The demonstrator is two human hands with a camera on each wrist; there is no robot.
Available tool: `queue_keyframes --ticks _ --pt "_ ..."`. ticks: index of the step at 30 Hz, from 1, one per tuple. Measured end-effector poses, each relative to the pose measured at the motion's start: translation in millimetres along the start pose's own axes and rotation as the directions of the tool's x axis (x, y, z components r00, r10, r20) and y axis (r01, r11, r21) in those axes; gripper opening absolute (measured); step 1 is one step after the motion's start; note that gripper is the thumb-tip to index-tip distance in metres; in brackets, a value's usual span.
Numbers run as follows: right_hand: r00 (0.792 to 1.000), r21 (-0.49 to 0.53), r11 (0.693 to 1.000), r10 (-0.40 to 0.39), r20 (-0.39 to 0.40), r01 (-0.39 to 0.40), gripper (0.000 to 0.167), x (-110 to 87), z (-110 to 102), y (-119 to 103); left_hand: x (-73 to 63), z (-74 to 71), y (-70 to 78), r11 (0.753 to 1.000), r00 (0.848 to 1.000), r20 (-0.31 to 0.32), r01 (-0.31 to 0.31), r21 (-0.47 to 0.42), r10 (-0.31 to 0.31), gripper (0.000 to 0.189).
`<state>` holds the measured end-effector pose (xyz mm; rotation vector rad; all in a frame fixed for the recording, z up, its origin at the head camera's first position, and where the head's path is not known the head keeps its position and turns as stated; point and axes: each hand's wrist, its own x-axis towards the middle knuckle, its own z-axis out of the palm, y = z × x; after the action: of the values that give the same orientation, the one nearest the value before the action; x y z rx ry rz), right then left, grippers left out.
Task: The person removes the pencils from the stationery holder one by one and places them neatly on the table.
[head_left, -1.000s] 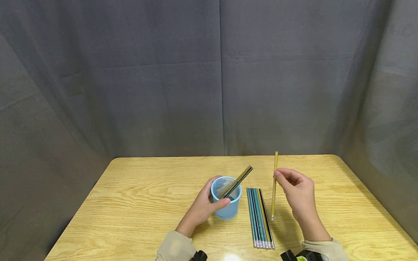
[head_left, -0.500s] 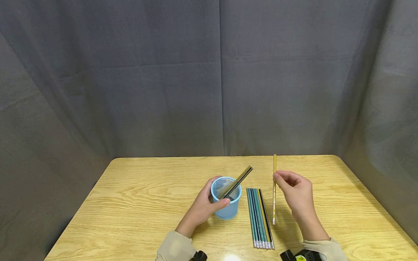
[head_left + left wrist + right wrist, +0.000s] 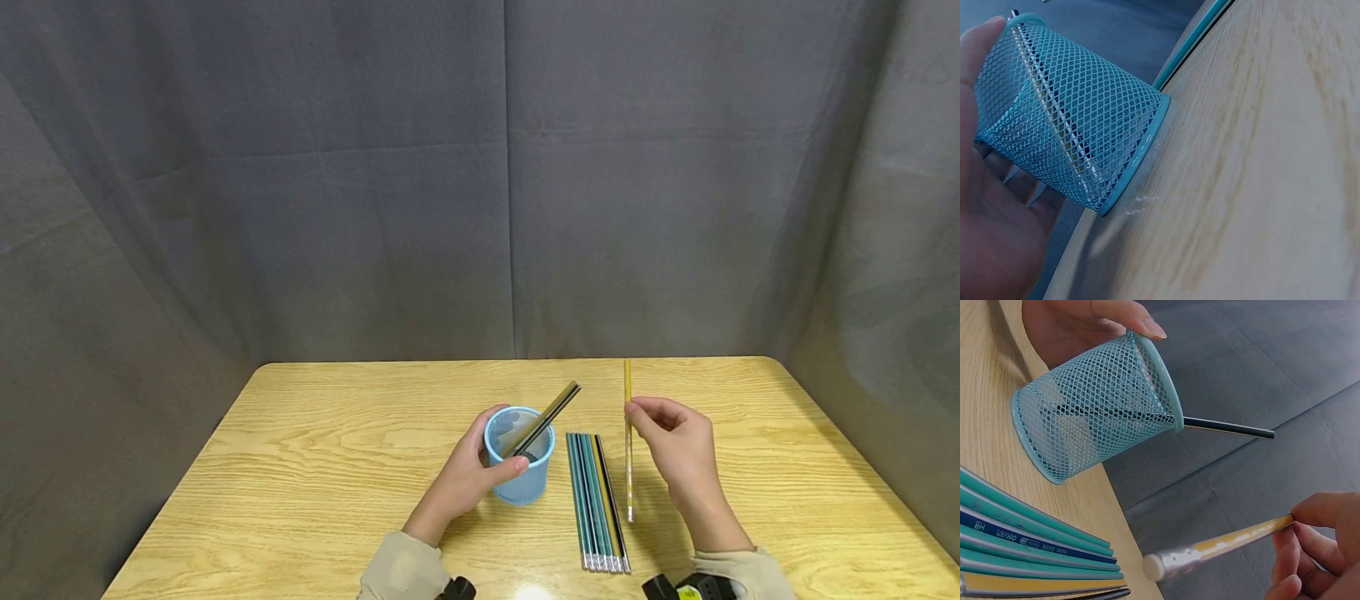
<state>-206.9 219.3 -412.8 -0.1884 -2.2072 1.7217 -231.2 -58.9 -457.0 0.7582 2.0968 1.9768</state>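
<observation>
My left hand [image 3: 461,473] grips a light blue mesh pencil cup [image 3: 522,487], its thumb at the near rim and its fingers round the far left side. A yellow pencil and dark pencils [image 3: 561,403] lean to the right inside the cup. With thumb and fingertips, my right hand [image 3: 684,450] pinches another yellow pencil [image 3: 629,475] above the table, its eraser end pointing down. That eraser [image 3: 1155,567] looms close in the right wrist view. Between cup and right hand lies a row of pencils [image 3: 591,500], green, dark and yellow, with their eraser ends toward me.
Everything rests on a wood-grain table [image 3: 337,467]. Grey curtains [image 3: 375,208] stand behind it and along both sides. In the left wrist view, a green pencil [image 3: 1192,39] lies beyond the cup's base.
My right hand has drifted slightly left and toward me, carrying the yellow pencil, which now hangs just right of the row. The left hand and cup have stayed put.
</observation>
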Motion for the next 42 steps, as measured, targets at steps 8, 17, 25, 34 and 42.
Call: queue_keyframes --ticks 8,17,25,34,42 --pt "0.999 -0.02 0.999 0.047 0.017 -0.046 0.032 1.4 0.6 4.4 -0.1 0.2 0.1 1.0 1.0 -0.002 0.003 0.002 -0.003 0.074" --pt "0.996 -0.05 0.996 0.078 0.045 -0.076 0.033 3.7 0.6 9.9 0.1 0.2 -0.4 1.0 1.0 -0.002 -0.001 -0.003 0.001 0.073" --pt "0.996 -0.059 0.996 0.074 0.052 -0.071 0.031 6.7 3.2 13.6 -0.9 -0.2 -0.1 1.0 1.0 -0.011 0.003 0.009 -0.003 0.072" --pt "0.991 -0.087 0.992 0.101 0.092 -0.093 0.036 5.6 1.7 15.7 6.1 -3.0 -25.8 0.999 1.0 -0.025 0.007 0.044 -0.006 0.072" --pt "0.987 -0.096 0.99 0.117 0.107 -0.106 0.034 6.3 3.0 19.3 7.3 -3.7 -29.9 0.999 1.0 -0.021 -0.001 0.042 0.002 0.07"
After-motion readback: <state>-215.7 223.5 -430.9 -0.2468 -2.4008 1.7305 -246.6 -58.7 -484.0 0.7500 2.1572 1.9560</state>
